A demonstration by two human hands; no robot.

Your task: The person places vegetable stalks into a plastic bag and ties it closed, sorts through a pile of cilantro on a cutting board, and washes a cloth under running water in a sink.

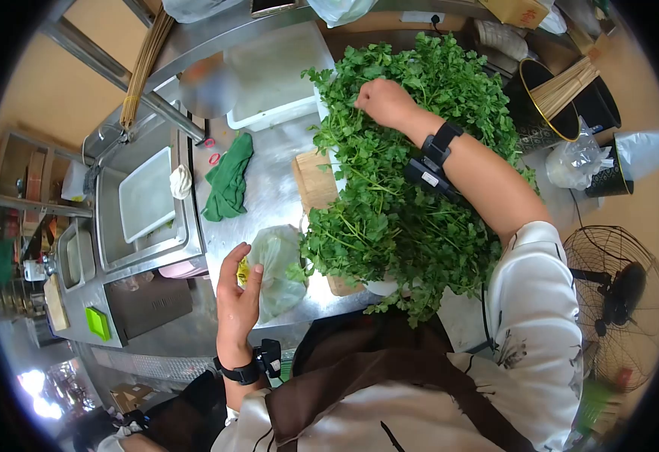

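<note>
A large heap of leafy green herbs [405, 226], like celery or coriander, spreads over the right half of the steel counter. Over the heap's far part is my right hand [386, 102], its fingers curled closed among the top leaves; whatever they grip is hidden. My left hand [239, 297] is at the counter's front, thumb and fingers apart, holding nothing. Beside it lies a pale green translucent plastic bag [278, 275], with a bit of yellow showing behind my fingers. I cannot tell whether the thumb touches the bag. A wooden board [315, 181] sticks out from under the herbs.
A green cloth [228, 179] lies mid-counter near red rings [214, 159]. Behind it stands a white tray [269, 120]. To the left is a sink [107, 218] holding another white tray [146, 194]. At right are a bin of wooden sticks [548, 98] and a wire fan [616, 301].
</note>
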